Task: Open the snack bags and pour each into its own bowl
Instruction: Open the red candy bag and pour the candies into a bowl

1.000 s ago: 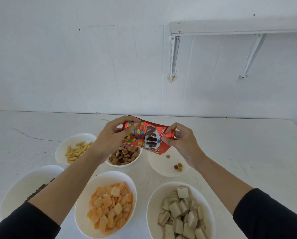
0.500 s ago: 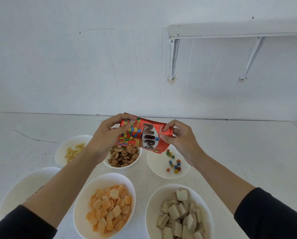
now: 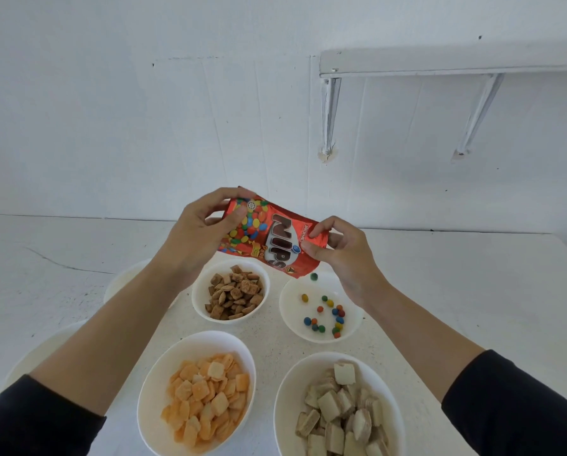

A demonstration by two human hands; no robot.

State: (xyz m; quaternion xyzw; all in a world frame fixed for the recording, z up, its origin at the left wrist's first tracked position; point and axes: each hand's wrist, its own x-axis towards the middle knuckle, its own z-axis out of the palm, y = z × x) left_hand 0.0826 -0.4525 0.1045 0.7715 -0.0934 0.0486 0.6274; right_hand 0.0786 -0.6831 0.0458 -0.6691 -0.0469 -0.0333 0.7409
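Left hand (image 3: 200, 240) and right hand (image 3: 346, 260) are gripping the bag (image 3: 272, 236), pouring candies (image 3: 338, 320) into the bowl (image 3: 293, 324) at its 5 o'clock (next, perhaps, tilting steeper)

A white shelf (image 3: 440, 62) (on two brackets (image 3: 330, 113)) juts from the wall (image 3: 144, 110).

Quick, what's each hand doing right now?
Left hand: gripping the raised end of the red Nips bag.
Right hand: pinching the bag's lower end above the candy bowl.

- I note a plain black left sleeve (image 3: 28, 419) and a matching right sleeve (image 3: 519, 406).
- Sleeve cuffs end near the elbows; forearms bare.
- Both bare: left hand (image 3: 196, 235), right hand (image 3: 344, 261).
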